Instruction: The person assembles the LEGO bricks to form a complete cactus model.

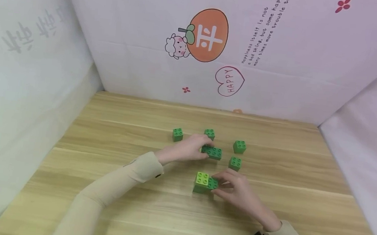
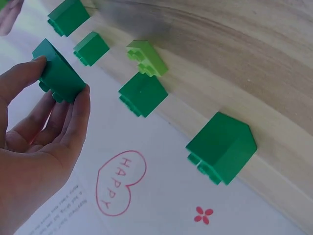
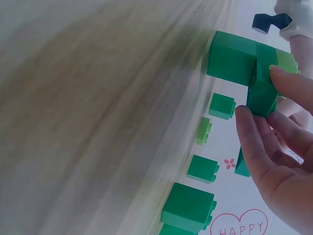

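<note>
My left hand (image 1: 190, 148) grips a dark green toy building brick (image 1: 215, 153) near the middle of the wooden table. In the left wrist view, that brick (image 2: 61, 73) sits between thumb and fingers, studs facing the palm side. Closer to me, my right hand (image 1: 240, 192) pinches another dark green brick (image 1: 212, 183). This one adjoins a small stack with a lime green brick (image 1: 202, 178) on top. In the right wrist view, thumb and fingertips hold the pinched brick (image 3: 263, 90) against the larger green block (image 3: 232, 58); whether it is fully seated I cannot tell.
Loose green bricks stand behind the hands: one at the left (image 1: 177, 134), one at the back (image 1: 209, 133) and two at the right, a farther brick (image 1: 239, 147) and a nearer brick (image 1: 235, 163). A thin lime piece (image 2: 146, 58) shows in the left wrist view. Printed cloth (image 1: 145, 68) walls the back.
</note>
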